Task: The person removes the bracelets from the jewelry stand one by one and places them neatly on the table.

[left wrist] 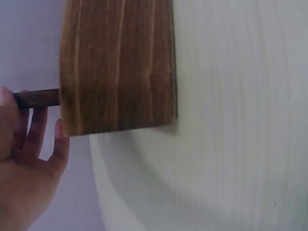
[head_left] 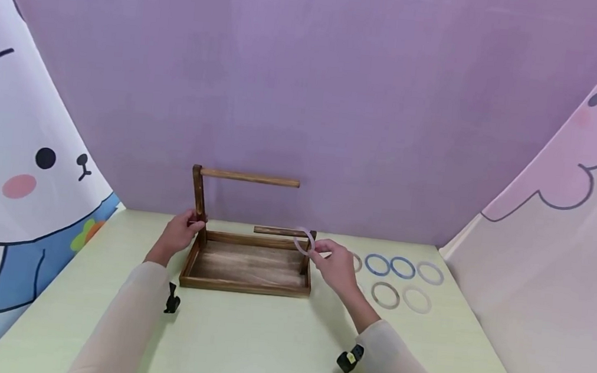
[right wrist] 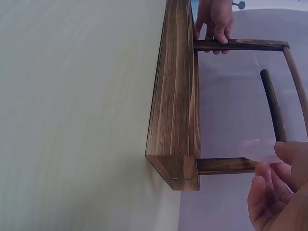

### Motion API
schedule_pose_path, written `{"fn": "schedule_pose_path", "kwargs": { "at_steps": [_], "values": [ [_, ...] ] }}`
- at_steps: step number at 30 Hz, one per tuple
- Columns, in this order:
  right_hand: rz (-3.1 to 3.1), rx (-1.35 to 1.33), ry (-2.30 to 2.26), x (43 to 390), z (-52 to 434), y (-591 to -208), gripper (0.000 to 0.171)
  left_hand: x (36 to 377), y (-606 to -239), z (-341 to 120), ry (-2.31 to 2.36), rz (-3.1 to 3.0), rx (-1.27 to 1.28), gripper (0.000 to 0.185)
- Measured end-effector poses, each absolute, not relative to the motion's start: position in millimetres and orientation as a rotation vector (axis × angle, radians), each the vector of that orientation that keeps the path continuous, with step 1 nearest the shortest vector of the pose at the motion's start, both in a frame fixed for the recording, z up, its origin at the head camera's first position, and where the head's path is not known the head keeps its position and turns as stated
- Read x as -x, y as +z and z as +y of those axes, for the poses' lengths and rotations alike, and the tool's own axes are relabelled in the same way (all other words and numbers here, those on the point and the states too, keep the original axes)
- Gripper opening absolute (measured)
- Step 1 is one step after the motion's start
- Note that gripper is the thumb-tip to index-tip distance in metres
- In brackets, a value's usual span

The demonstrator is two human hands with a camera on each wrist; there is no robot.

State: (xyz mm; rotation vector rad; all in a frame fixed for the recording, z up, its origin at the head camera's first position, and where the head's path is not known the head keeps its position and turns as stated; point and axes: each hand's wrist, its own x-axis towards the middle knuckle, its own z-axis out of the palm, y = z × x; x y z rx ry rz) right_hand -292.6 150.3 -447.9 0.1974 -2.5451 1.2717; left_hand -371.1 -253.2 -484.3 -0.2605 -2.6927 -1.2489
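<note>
A dark brown wooden rack (head_left: 244, 287) has a shallow tray base and two posts, each bearing a horizontal bar. My left hand (head_left: 177, 235) grips the tall left post (head_left: 199, 192); the left wrist view shows its fingers around that post (left wrist: 43, 98). Between thumb and fingers, my right hand (head_left: 336, 267) pinches a pale translucent bangle (head_left: 295, 245) beside the short right post. The bangle overlaps the lower bar (head_left: 278, 231) near its post end; whether it encircles the bar I cannot tell. In the right wrist view, the bangle (right wrist: 257, 148) is faint and partly hidden by fingers.
Right of the rack, several bangles lie on the pale table (head_left: 242, 341): blue ones (head_left: 377, 273), a brown one (head_left: 385, 303) and pale ones (head_left: 416, 309). Part of another bangle shows behind my right hand. A purple cloth (head_left: 328, 94) hangs behind, with printed cloths at both sides.
</note>
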Motion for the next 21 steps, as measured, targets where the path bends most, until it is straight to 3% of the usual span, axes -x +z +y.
{"fn": "schedule_pose_path", "kwargs": {
  "at_steps": [21],
  "values": [
    [-2.533,-0.163,1.326,296.1,140.1,-449.7,0.018,368.9,-480.6,-245.1,-1.250,-2.693,0.167,0.026]
  ]
}}
